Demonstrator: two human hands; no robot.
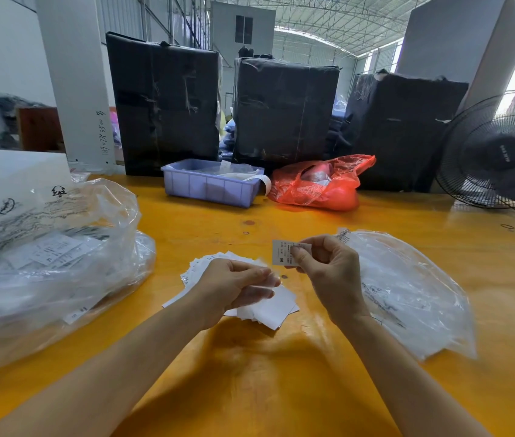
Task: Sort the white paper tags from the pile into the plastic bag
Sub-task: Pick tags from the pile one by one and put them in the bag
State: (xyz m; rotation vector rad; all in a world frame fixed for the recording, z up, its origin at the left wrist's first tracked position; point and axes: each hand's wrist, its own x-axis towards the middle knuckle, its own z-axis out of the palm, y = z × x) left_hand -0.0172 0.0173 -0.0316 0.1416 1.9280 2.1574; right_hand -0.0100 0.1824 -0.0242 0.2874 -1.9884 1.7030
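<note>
A pile of white paper tags (273, 305) lies on the yellow table (281, 389) in front of me. My left hand (234, 290) hovers over the pile with curled fingers pinching a small clear plastic bag (270, 283). My right hand (325, 266) pinches one white tag (281, 252), printed with an M, and holds it up just above the pile. A stack of flat clear plastic bags (407, 294) lies to the right of my right hand.
A large clear bag (54, 257) holding printed tags sits at the left. Behind are a blue plastic bin (209, 184), a red plastic bag (322, 184), three black-wrapped bales (284, 111) and a black fan (499, 152) at the right.
</note>
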